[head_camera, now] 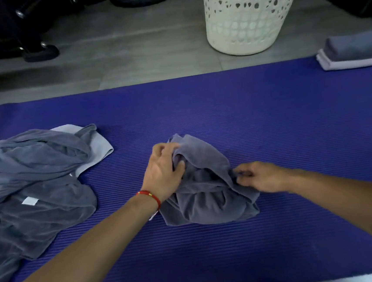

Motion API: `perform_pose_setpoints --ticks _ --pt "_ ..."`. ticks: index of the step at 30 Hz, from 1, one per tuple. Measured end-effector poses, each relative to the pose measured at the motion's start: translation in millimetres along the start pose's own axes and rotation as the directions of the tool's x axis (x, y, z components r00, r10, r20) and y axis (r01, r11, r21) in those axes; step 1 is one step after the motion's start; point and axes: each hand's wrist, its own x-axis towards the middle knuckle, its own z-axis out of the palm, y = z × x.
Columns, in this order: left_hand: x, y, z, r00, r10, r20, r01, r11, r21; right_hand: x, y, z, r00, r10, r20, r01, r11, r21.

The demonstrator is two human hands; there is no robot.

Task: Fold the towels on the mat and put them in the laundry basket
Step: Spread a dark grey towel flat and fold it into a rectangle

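The crumpled towel [207, 184] lies bunched between both hands, running near to far on the mat [269, 121]. The left hand [164, 170] grips its far-left folds; the right hand [259, 177] pinches its right edge.

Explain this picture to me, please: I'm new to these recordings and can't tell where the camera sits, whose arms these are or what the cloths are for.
There is no machine here. A camera worn on a person's head looks down at their own bare arms. The left hand and right hand both grip a crumpled grey towel in the middle of a purple mat. More unfolded towels lie heaped at the mat's left. Folded towels are stacked at its far right corner. A white perforated laundry basket stands on the floor beyond the mat.
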Motion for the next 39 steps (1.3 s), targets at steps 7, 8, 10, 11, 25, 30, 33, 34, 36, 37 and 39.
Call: perform_pose_setpoints --ticks 7,8,10,11,25,30,33,34,36,37,39 --pt "90 -14 28 0.939 -0.118 0.324 0.051 0.977 0.208 -17 0 7 0.998 -0.063 0.031 0.064 0.998 -0.030" --pt "97 -12 33 0.928 -0.154 0.340 0.078 0.971 0.226 -19 -2 8 0.997 -0.078 0.005 0.078 0.997 -0.014" --pt "105 -12 46 0.920 -0.217 0.326 0.136 0.958 0.253 -22 -4 9 0.994 -0.078 -0.075 0.080 0.996 0.032" --pt "107 -14 52 0.921 -0.234 0.310 0.146 0.948 0.282 -23 -3 10 0.993 -0.057 -0.105 0.064 0.995 0.070" --pt "114 -31 5 0.929 -0.361 0.081 0.357 0.816 -0.455 -41 -11 -67 0.921 0.097 -0.378 0.245 0.612 0.752" --pt "133 4 -57 0.952 -0.293 0.093 0.275 0.675 -0.684 -46 -27 -109 0.916 0.030 -0.400 0.356 0.400 0.845" --pt "136 21 -91 0.964 -0.258 0.060 0.207 0.594 -0.777 -43 -41 -116 0.902 0.009 -0.432 0.415 0.265 0.871" --pt "136 24 -101 0.967 -0.250 0.047 0.187 0.574 -0.798 -40 -46 -116 0.892 0.004 -0.452 0.436 0.257 0.863" --pt "134 31 -121 0.977 -0.213 0.025 0.141 0.548 -0.825 -34 -59 -117 0.861 0.033 -0.507 0.471 0.321 0.821" --pt "132 33 -130 0.981 -0.193 0.019 0.123 0.544 -0.830 -31 -66 -118 0.839 0.073 -0.540 0.479 0.372 0.795" --pt "129 37 -145 0.986 -0.168 0.005 0.096 0.543 -0.834 -24 -80 -119 0.802 0.135 -0.582 0.480 0.434 0.762"
